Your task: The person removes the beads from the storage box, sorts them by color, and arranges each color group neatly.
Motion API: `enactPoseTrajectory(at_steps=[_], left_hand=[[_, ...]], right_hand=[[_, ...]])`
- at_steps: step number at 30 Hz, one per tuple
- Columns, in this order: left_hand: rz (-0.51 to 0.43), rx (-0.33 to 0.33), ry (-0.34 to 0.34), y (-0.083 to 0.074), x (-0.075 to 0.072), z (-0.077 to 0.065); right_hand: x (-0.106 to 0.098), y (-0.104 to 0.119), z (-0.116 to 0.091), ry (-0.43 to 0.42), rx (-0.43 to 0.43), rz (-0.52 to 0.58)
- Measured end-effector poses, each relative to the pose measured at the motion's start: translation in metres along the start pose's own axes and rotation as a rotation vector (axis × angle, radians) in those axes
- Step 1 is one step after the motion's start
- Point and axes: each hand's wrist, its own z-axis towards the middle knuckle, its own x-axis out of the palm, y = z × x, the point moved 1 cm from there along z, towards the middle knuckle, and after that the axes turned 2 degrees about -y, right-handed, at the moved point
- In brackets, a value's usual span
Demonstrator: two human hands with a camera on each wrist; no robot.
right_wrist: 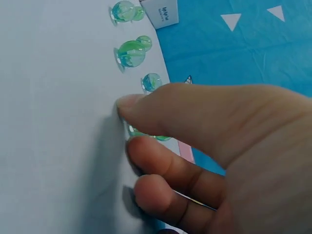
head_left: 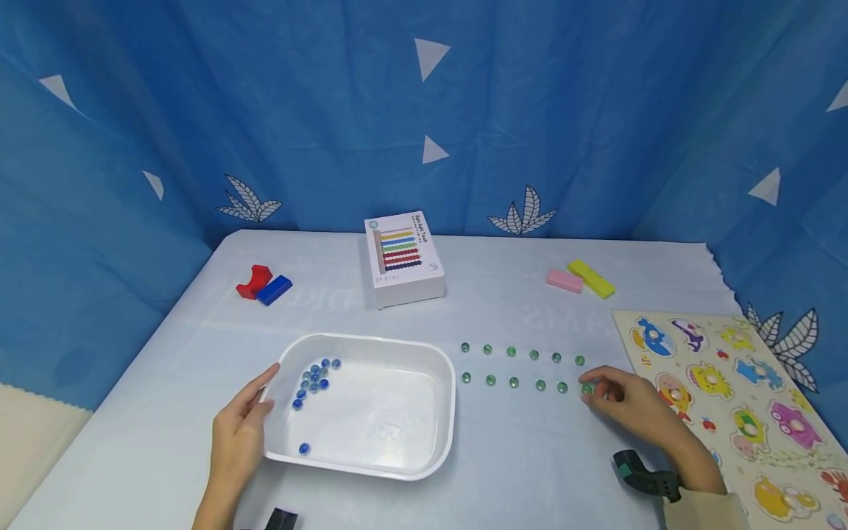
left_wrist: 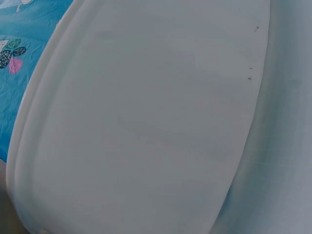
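Observation:
My left hand [head_left: 240, 434] grips the left rim of a white tray [head_left: 371, 471], fingers outside and thumb near the edge. Several blue marbles [head_left: 314, 377] lie inside along its left part, one [head_left: 304, 448] apart near the front. The tray's pale surface [left_wrist: 146, 122] fills most of the left wrist view, where the hand is hidden. At the right end of the nearer of two rows of green marbles [head_left: 513, 382], my right hand [head_left: 632, 405] pinches a green marble [head_left: 587, 389] between thumb and index finger. In the right wrist view, that marble [right_wrist: 136, 130] shows partly between the fingertips.
A white box [head_left: 407, 258] with a bead-frame picture stands at the back. Red [head_left: 255, 282] and blue [head_left: 274, 290] blocks lie back left; pink [head_left: 564, 280] and yellow [head_left: 591, 278] blocks lie back right. A puzzle board [head_left: 722, 383] with animal pieces lies under the right forearm.

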Motion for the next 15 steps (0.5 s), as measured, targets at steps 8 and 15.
enactPoseTrajectory(at_steps=[8, 15], left_hand=[[-0.003, 0.005, -0.001, 0.000, 0.000, -0.001], [-0.005, 0.014, -0.005, 0.001, 0.001, 0.000]], right_hand=[[-0.023, 0.031, -0.001, 0.004, -0.067, -0.033], [-0.012, 0.140, 0.024, 0.136, -0.315, 0.058]])
